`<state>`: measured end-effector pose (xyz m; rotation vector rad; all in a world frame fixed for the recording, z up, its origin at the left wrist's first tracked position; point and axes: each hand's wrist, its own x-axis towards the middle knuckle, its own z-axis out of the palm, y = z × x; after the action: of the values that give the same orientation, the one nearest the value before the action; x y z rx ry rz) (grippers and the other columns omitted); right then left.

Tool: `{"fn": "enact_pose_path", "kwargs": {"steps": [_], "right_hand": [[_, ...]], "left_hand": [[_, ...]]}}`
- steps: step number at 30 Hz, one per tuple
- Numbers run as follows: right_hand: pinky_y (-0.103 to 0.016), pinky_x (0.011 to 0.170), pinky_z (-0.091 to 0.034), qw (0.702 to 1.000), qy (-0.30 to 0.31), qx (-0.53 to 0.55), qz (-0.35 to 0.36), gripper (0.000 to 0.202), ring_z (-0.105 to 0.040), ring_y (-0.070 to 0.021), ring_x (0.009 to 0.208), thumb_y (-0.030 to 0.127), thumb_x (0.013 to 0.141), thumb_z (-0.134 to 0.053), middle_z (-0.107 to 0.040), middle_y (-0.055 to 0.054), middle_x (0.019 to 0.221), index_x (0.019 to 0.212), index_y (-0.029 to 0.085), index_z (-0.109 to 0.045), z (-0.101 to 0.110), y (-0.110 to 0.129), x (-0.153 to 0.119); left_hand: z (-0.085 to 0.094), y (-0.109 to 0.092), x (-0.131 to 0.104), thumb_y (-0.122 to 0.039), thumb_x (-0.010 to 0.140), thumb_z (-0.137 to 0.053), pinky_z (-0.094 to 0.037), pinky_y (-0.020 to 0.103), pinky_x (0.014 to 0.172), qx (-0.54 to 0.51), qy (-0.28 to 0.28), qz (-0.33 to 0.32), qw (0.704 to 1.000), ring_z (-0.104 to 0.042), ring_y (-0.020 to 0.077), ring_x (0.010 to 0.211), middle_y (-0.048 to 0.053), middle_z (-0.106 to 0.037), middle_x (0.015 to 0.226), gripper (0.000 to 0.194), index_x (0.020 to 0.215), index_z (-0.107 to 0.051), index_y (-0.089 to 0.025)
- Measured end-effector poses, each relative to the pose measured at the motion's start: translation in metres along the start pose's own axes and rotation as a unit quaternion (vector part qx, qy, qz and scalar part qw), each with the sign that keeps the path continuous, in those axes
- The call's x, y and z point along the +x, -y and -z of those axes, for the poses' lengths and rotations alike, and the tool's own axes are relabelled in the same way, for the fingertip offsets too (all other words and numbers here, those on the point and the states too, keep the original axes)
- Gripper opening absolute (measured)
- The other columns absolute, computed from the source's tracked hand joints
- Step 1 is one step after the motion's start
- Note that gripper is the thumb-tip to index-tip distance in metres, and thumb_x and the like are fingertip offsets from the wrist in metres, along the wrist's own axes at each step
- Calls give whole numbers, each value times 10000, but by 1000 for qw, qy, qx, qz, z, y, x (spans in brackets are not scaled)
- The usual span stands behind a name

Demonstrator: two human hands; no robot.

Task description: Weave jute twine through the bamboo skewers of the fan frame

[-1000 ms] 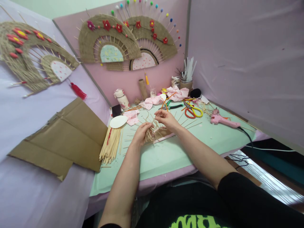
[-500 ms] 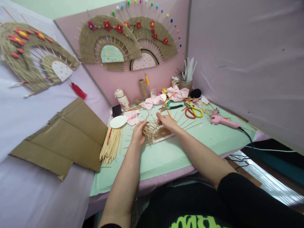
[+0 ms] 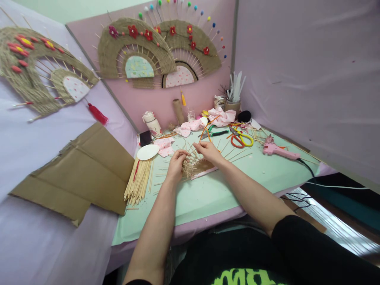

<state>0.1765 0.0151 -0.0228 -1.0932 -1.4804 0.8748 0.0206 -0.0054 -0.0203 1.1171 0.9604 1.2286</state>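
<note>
Right of stick bundle [image 3: 138,182]: left hand [image 3: 175,165], fingers pinching twine tangle [image 3: 187,169], soft, featherlight, probably snaggy. Farther right of bundle: stick fan [image 3: 202,166] on tabletop [image 3: 196,204], ribs look snappable, grab brown base. Right hand [image 3: 208,152] fingers closed, can't tell if on strand.

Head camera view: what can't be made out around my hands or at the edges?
In the head view:
Part of the tangled strands: hidden by the left hand.
Whatever the right hand pinches, if anything: too small.
Part of the brown base: behind the right hand.
Green shirt lettering: cut off by the bottom edge.
Leftmost fan: cut off by the left edge.
</note>
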Motion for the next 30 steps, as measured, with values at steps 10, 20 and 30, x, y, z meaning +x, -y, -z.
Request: {"fn": "enact_pose_path", "kwargs": {"steps": [10, 20, 30], "right_hand": [[-245, 580, -331, 1000, -19, 11, 1, 320, -412, -100, 569, 448, 747, -535, -468, 32, 573, 594, 171, -492, 1, -2, 2], [-239, 583, -338, 999, -6, 36, -5, 211, -409, -93, 583, 365, 693, -577, -483, 37, 601, 656, 161, -539, 0, -4, 3], [-248, 646, -411, 995, 35, 94, -9, 136, -547, -109, 645, 285, 694, -590, -613, -5, 661, 702, 153, -559, -1, 2, 1]], "left_hand": [[-1, 2, -3, -314, 628, -690, -347, 185, 500, 70, 4, 12, 997, -468, 68, 549, 3, -616, 714, 204, 719, -622, -144], [0, 1, -2, -348, 653, -681, -316, 182, 449, 72, -5, 21, 997, -422, 62, 483, -11, -546, 579, 231, 714, -648, -128], [1, 4, 0, -356, 657, -677, -354, 196, 484, 62, -9, 9, 998, -477, 80, 499, 4, -591, 589, 232, 697, -651, -129]]}}
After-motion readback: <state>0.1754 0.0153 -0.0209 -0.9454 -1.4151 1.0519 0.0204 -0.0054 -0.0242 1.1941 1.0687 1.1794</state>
